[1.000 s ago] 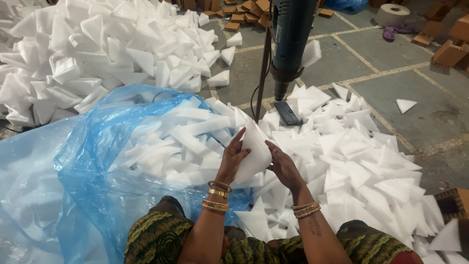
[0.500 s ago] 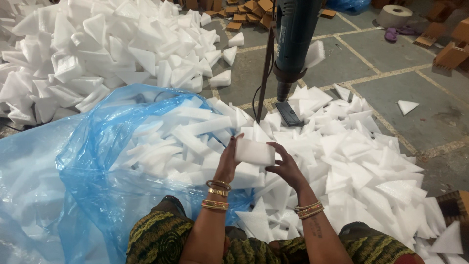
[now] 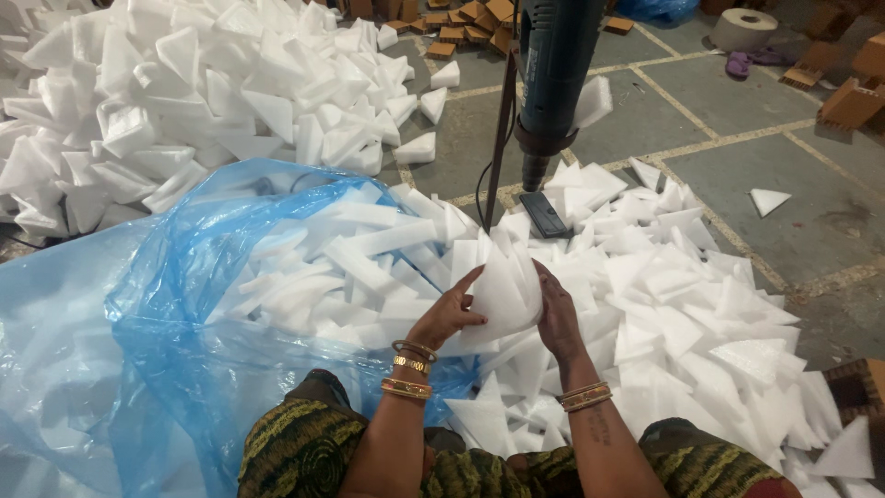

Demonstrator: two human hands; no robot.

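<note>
1. White foam, a folded triangular piece [image 3: 502, 295], sits between the two hands directly in front of the person's lap, and it is the thing being worked on.
2. Left hand [image 3: 449, 316] presses flat against the near left face of the piece, index finger stretched up along its slanted edge, thumb tucked underneath; gold bangles [image 3: 408, 367] ring that wrist.
3. Right hand [image 3: 557, 314] cups the opposite side, fingers closed against the foam, so the piece is clasped from both flanks rather than pinched at a corner.
4. Both hands are equally close to the piece; its long axis rises from the lap upward and away, with the point toward the far side and the broad base nearest the palms.
5. Patterned green-and-black clothing covers the knees [image 3: 304, 456] at the bottom of the view.
6. Left of the hands, an open blue plastic bag [image 3: 175, 304] holds a heap of similar foam strips and wedges.
7. Right of the hands, loose foam triangles [image 3: 701, 314] lie spread over the floor.
8. Just beyond the hands, a dark blue power tool [image 3: 553, 83] stands upright, nozzle down, with a cord [image 3: 500, 138] hanging beside it.
9. Farther off, a second large foam pile [image 3: 184, 101] fills the upper left.
10. Grey tiled floor [image 3: 737, 157] carries brown cardboard blocks [image 3: 853, 97] and a tape roll [image 3: 743, 28] at the far edge.
</note>
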